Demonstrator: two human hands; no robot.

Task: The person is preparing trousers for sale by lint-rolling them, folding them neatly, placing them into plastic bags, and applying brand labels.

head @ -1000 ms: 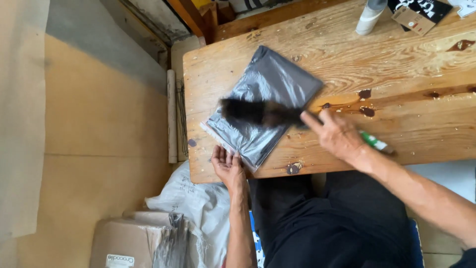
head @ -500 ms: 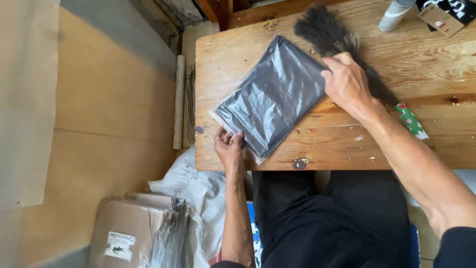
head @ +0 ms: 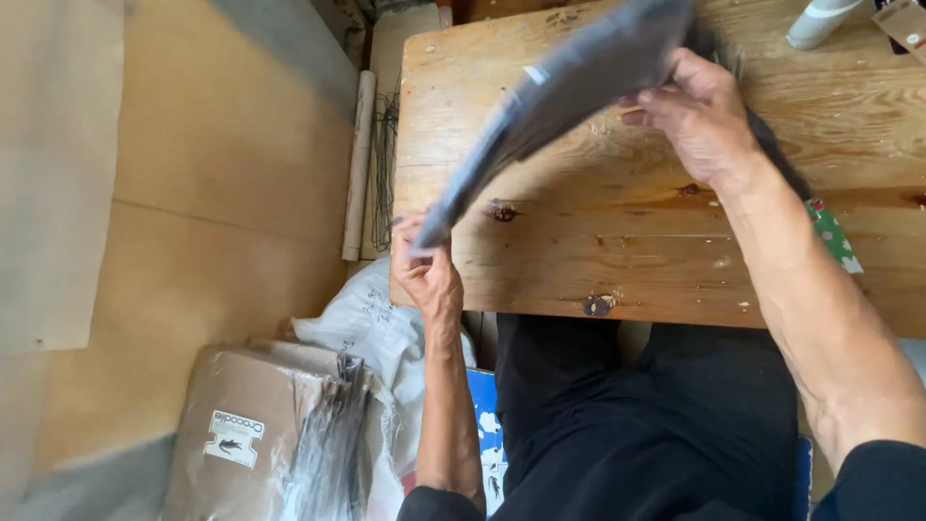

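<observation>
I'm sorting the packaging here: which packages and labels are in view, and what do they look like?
Grey plastic package: flat, held tilted above the wooden table by both hands.
Cardboard box: brown, on the floor, lower left.
Label: white rectangle on the box, dark print.

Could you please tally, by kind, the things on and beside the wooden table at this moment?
Grey plastic packet, held by both hands: 1
White bottle: 1
Cardboard box: 1
White sack: 1
Rolled paper tube: 1
Green patterned strip: 1
Total: 6
</observation>
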